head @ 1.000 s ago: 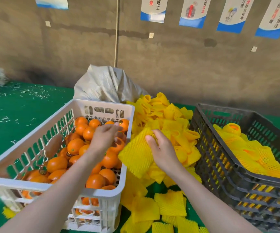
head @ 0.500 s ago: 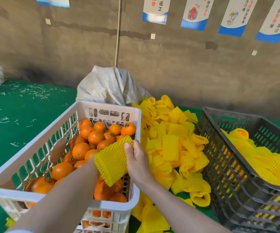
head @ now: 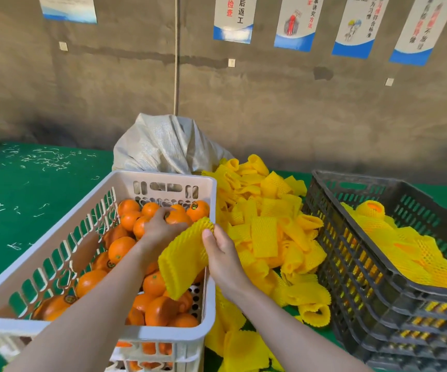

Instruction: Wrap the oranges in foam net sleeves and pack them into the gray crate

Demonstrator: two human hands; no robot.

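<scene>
Sleeve (head: 184,261) pinched in R hand (head: 225,260) grip; L hand (head: 159,229) grips orange (head: 180,219).

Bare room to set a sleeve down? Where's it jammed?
Free: green mat left of the white crate, only shreds. Crowded: sleeve pile fills the gap to the gray crate; oranges fill the white crate, left hand gripping one, right hand holding a sleeve.

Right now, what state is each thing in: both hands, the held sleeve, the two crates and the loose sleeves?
left hand: inside the white crate, fingers curled over an orange
right hand: pinches a foam net sleeve
foam net sleeve: empty, flat, held over the white crate's rim
white crate: partly filled with bare oranges
gray crate: partly filled with sleeved oranges
loose sleeves: heaped between the crates
</scene>
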